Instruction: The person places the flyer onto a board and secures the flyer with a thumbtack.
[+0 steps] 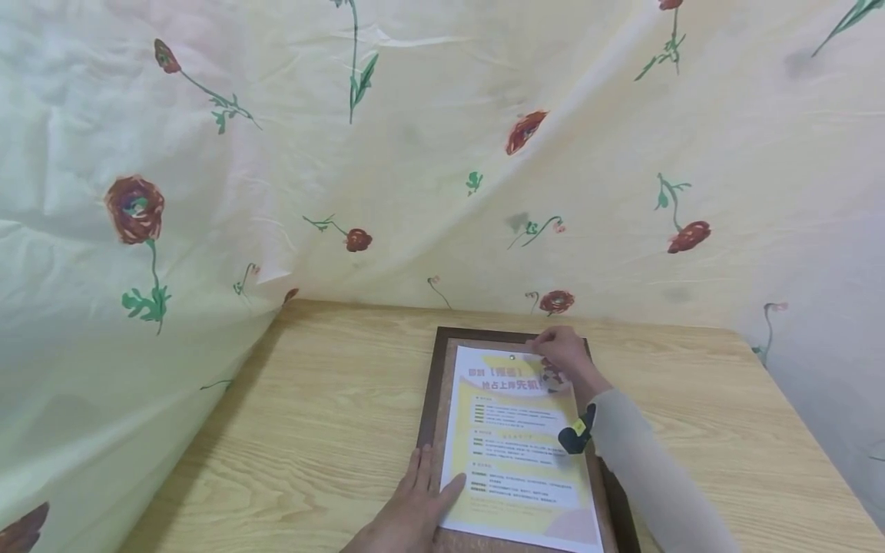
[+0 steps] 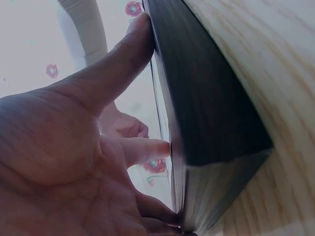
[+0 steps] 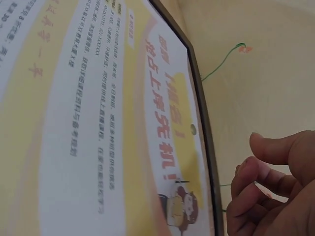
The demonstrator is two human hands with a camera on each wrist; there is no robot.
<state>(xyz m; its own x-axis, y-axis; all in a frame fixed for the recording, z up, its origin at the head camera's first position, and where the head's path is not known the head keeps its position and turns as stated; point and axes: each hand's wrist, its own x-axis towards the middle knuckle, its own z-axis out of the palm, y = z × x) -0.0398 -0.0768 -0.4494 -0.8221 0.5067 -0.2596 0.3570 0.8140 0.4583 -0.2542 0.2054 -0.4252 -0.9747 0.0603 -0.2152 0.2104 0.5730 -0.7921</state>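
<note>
A printed paper poster (image 1: pixel 518 461) lies on a brown board with a dark frame (image 1: pixel 430 399). At its top middle sits a small round pin head (image 1: pixel 512 356), also visible in the right wrist view as a pale dot. My left hand (image 1: pixel 411 503) rests at the board's left side, its thumb over the paper's edge. In the left wrist view, the fingers spread along the dark frame. Over the upper right corner hovers my right hand (image 1: pixel 563 353), fingers loosely bent. The right wrist view shows thumb and index apart, nothing visible between them.
The board lies on a light wood-grain table (image 1: pixel 311 399). Behind and to both sides hangs a cream sheet (image 1: pixel 415 177) printed with red flowers. A black strap with a small device (image 1: pixel 577 432) sits on my right wrist.
</note>
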